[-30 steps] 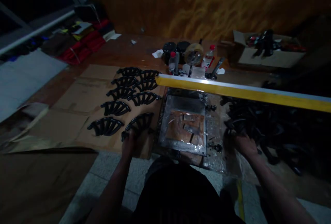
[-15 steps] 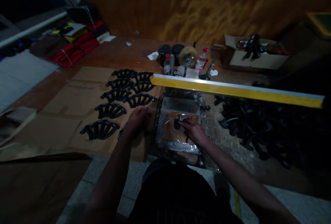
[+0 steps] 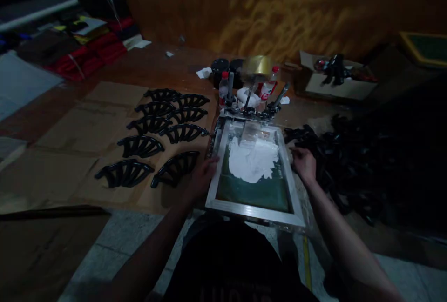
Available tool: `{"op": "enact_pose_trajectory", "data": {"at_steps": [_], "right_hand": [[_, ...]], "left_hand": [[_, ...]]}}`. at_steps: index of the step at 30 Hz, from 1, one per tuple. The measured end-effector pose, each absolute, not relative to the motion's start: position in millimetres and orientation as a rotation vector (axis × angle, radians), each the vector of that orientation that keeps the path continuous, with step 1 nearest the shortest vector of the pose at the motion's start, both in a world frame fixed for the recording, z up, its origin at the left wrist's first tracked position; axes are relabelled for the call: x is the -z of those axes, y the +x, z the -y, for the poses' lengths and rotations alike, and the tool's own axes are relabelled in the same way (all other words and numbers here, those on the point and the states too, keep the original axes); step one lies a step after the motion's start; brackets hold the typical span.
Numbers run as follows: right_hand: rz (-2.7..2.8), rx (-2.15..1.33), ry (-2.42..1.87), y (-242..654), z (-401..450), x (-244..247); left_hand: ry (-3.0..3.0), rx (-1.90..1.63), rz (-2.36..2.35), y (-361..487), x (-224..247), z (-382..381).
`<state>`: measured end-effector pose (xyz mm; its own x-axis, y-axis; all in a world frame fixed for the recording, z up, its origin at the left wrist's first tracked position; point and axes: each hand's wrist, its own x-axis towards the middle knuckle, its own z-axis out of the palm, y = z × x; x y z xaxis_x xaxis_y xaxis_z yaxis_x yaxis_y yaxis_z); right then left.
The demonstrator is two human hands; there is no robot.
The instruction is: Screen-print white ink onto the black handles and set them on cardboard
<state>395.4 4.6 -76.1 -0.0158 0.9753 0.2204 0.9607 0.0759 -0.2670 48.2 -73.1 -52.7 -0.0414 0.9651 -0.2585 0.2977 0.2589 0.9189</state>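
My left hand point(image 3: 202, 178) rests at the left rail of an aluminium screen-printing frame point(image 3: 254, 216), and my right hand point(image 3: 303, 162) is at its right rail. The frame lies flat, hinged at the far end by metal clamps point(image 3: 249, 111). Thick white ink point(image 3: 251, 160) is spread over the upper half of its green mesh point(image 3: 253, 195). Several curved black slotted parts point(image 3: 174, 168) lie in rows on flattened cardboard point(image 3: 70, 125) left of my left hand. A heap of similar black parts point(image 3: 324, 162) sits just beyond my right hand. The frame hides the jig beneath it.
A wooden bench runs along a wooden wall. At the back stand dark jars point(image 3: 220, 69), plastic bottles point(image 3: 268, 83) and a roll of tape point(image 3: 258, 65). A cardboard box point(image 3: 335, 83) holds dark items at back right. Folded red and dark fabric point(image 3: 87, 55) lies at far left.
The screen frame has swung down from raised to flat over the jig, showing the white ink and mesh. My hands have moved from the jig to the frame's side rails.
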Motion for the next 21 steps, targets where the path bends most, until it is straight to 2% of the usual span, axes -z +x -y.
{"op": "enact_pose_trajectory", "data": {"at_steps": [4,7,10,16,21], "right_hand": [[2.055,0.106,-1.769,344.8,-36.4,47.3],[2.427,-0.106,-1.732,291.5,-33.8,37.3],[2.692,-0.32,-1.734,272.7,-4.1,42.5],[2.975,-0.534,-1.136,300.1,30.2,47.2],[2.813,-0.312,-1.329,292.9,30.0,55.6]], "left_hand": [[1.17,-0.761,-1.568,52.2,102.3,79.0],[1.209,-0.76,-1.557,52.3,121.3,73.3],[1.206,-0.746,-1.522,50.6,127.9,71.3],[1.144,-0.745,-1.521,51.9,129.0,74.5],[1.109,-0.766,-1.529,55.1,124.3,75.8]]}}
